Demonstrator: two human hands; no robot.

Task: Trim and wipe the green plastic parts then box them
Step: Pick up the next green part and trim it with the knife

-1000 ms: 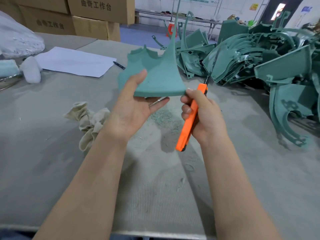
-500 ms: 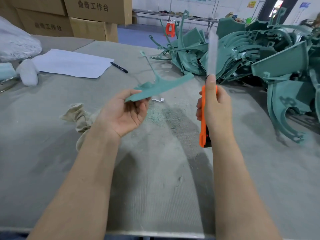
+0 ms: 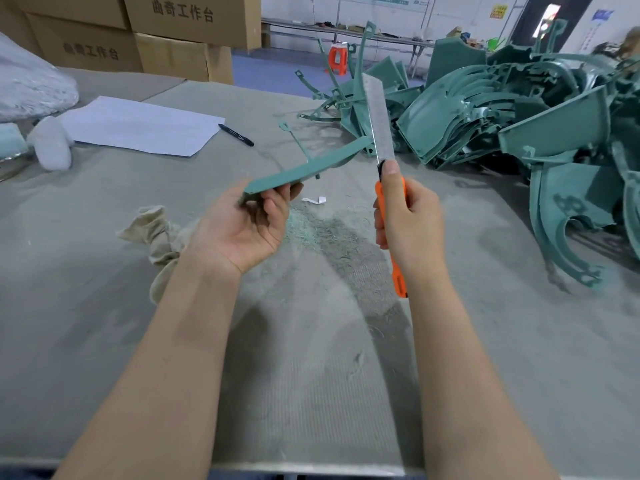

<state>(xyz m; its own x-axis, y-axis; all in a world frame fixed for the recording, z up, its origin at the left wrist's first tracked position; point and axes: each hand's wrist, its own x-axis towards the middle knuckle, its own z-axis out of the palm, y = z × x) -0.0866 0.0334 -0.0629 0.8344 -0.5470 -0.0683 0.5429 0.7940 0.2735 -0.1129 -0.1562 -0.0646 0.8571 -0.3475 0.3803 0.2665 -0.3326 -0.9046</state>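
Note:
My left hand (image 3: 249, 223) holds a flat green plastic part (image 3: 311, 166) by its near end, palm up, tilted nearly edge-on above the table. My right hand (image 3: 408, 223) grips an orange utility knife (image 3: 396, 271) upright, thumb along its top. The long steel blade (image 3: 379, 119) is extended and points up, its edge next to the part's far tip. Green shavings (image 3: 304, 226) lie on the table under the part. A crumpled beige cloth (image 3: 156, 233) lies left of my left wrist.
A big heap of green plastic parts (image 3: 502, 109) fills the right and back of the grey table (image 3: 311, 375). A white sheet of paper (image 3: 138, 126) and a black pen (image 3: 237, 135) lie at back left. Cardboard boxes (image 3: 166, 32) stand behind.
The green part has tipped from face-on to nearly flat, edge-on. My right hand turned the knife upright with the blade pushed out long, beside the part's far end.

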